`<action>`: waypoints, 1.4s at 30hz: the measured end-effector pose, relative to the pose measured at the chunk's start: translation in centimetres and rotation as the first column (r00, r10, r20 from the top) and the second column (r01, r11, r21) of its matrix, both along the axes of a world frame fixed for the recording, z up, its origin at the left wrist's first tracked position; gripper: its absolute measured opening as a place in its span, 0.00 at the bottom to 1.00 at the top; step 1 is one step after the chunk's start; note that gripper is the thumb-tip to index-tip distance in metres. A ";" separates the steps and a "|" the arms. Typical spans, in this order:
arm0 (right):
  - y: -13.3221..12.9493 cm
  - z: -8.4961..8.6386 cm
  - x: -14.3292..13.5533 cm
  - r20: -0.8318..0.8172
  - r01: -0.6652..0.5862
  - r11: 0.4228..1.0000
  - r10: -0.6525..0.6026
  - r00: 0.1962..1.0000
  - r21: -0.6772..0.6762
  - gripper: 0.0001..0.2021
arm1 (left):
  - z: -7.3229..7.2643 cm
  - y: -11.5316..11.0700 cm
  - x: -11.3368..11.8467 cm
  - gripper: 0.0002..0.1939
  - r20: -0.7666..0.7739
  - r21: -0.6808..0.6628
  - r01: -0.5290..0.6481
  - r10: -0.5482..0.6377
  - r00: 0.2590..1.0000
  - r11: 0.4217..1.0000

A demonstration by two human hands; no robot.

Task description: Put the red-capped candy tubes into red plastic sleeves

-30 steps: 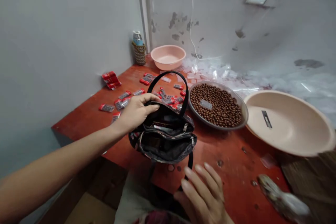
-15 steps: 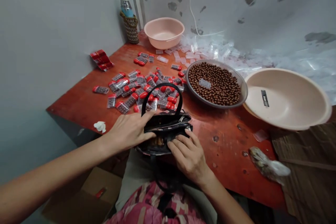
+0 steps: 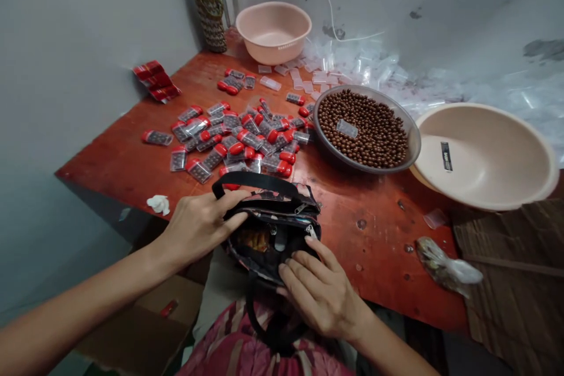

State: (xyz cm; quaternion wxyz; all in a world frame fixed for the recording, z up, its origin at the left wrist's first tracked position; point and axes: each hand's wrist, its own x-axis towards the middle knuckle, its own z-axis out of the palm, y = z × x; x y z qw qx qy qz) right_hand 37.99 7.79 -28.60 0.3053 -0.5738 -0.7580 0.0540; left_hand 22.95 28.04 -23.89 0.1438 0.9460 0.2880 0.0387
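A black handbag (image 3: 267,259) with a flowered pattern lies unzipped at the table's near edge, its main pocket spread wide. My left hand (image 3: 198,220) pinches the bag's left rim between thumb and fingers. On the right, my right hand (image 3: 319,291) grips the front rim with curled fingers, some reaching over the edge. Inside the pocket I see an orange-brown item (image 3: 253,239) whose kind I cannot make out, and a small grey object (image 3: 279,241). One black strap arches over the back of the bag; another hangs toward my lap.
Behind the bag lie many small clear packs with red caps (image 3: 214,155). A grey bowl of brown beads (image 3: 365,129) stands to their right, next to a large beige basin (image 3: 497,158). Farther back are a pink basin (image 3: 273,29) and clear plastic cases (image 3: 383,70). A knotted plastic bag (image 3: 445,264) sits right.
The bag's pocket has been pulled wider, showing more inside. Both hands have shifted slightly lower and apart, and the back strap has sunk lower. The camera view has moved a little.
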 end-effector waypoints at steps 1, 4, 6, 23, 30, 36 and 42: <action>0.1 0.2 0.0 -0.007 -0.009 1.000 0.009 1.000 0.006 0.12 | 0.0 0.0 0.0 0.16 -0.004 -0.006 0.011 -0.011 1.000 1.000; 0.7 0.8 0.3 -0.078 -0.013 0.999 0.015 0.997 0.032 0.13 | 0.3 0.0 0.4 0.18 0.028 -0.101 0.020 -0.017 0.999 0.995; 1.6 1.4 0.6 -0.130 0.035 0.998 -0.028 0.991 0.054 0.14 | 0.7 0.1 0.9 0.17 0.064 -0.191 0.001 0.011 0.998 0.982; 4.0 2.3 1.1 -0.022 -0.064 0.976 0.061 0.998 -0.210 0.09 | 0.1 0.8 1.2 0.13 0.273 -0.086 -0.186 0.203 0.940 0.979; 8.6 3.5 -0.5 0.286 0.095 0.936 0.006 0.958 -0.339 0.08 | 1.4 -0.4 1.4 0.13 0.277 -0.100 -0.085 0.110 0.954 0.991; 10.3 1.4 -0.6 0.367 0.101 0.923 0.046 0.929 -0.372 0.08 | 1.4 -0.6 1.2 0.15 0.242 -0.038 -0.119 0.125 0.962 0.992; 8.7 1.7 0.7 0.146 -0.103 0.941 0.156 0.977 -0.321 0.09 | 0.3 -0.2 0.7 0.15 0.271 0.081 -0.072 0.048 0.961 0.994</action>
